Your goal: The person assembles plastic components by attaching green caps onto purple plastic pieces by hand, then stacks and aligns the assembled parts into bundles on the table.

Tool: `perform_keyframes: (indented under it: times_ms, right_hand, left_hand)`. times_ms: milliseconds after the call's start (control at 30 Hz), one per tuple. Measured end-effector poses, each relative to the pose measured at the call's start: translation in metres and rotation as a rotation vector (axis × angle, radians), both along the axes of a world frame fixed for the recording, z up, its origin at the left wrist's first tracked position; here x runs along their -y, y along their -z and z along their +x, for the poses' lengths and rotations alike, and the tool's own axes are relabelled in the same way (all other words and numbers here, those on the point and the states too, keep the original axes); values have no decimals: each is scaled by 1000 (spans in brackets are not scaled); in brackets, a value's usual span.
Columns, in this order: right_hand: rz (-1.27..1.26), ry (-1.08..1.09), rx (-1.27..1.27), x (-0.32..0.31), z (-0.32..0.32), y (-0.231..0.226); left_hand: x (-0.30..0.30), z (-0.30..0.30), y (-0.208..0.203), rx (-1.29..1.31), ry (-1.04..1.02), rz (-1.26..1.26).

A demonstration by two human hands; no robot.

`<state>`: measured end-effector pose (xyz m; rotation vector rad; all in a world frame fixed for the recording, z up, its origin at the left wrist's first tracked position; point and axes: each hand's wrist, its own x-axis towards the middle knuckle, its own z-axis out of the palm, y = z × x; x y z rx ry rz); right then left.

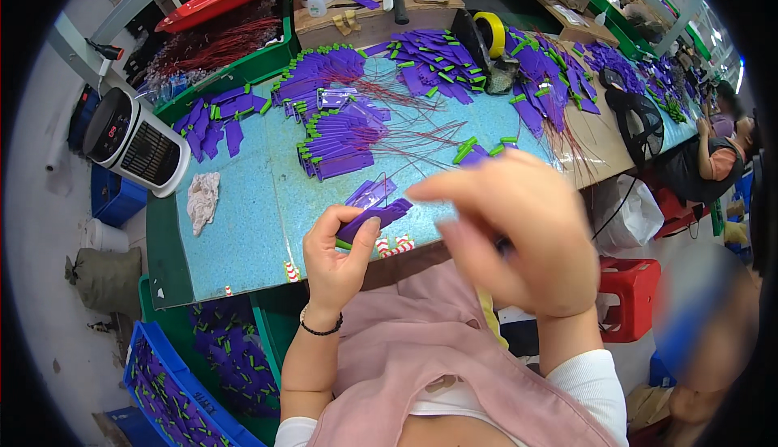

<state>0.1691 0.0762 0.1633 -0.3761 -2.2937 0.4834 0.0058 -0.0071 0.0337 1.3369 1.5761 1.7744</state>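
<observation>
My left hand [334, 256] is closed, thumb on top, on a flat purple piece [374, 222] with a green end, held just above the table's front edge. Beyond it a second purple piece [371, 194] with a clear, shiny face lies on the blue tabletop. My right hand [527, 232] is raised to the right of the held piece, apart from it. Motion smears its fingers, and whatever they may hold cannot be made out. Past both hands, a fanned stack of purple pieces with green ends [336, 145] trails thin red wires [421, 135].
More purple piles [433, 62] cover the table's far side, near a yellow tape roll [490, 34]. On the left stand a white heater [136, 143] and a crumpled cloth [203, 202]. A blue bin [174, 394] of purple pieces sits below. Another person [717, 155] sits far right.
</observation>
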Motion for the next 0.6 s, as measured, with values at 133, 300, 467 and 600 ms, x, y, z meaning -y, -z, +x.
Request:
perform_keyframes:
  times_ms: [133, 300, 467, 600]
  right_hand:
    - [-505, -128, 70, -44, -10, 91]
    - [-1196, -335, -227, -37, -32, 117]
    - [-825, -151, -495, -30, -40, 136]
    - [-963, -71, -648, -18, -46, 144]
  left_hand:
    - [-6, 2, 5, 14, 14, -16]
    - [-8, 1, 11, 3, -36, -56]
    - [-8, 4, 8, 84, -43, -69]
    - [-14, 7, 8, 280, -126, 5]
